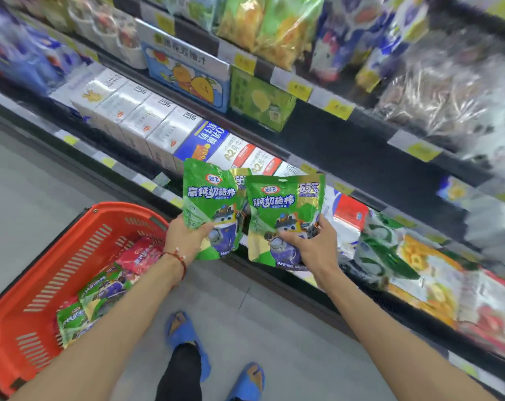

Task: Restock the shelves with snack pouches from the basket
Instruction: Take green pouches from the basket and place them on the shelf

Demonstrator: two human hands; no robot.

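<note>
In the middle of the frame, the left hand [184,241] holds one green pouch [209,198] and the right hand [312,247] holds another green pouch [283,215], above the red basket [28,299] at lower left.

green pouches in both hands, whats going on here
A person is restocking a shop shelf. The left grip holds the left green cheese-stick pouch and the right grip holds the right green cheese-stick pouch, both raised in front of the bottom shelf. Neither is placed yet. The red basket on the floor holds more green pouches and a pink pouch.
</note>
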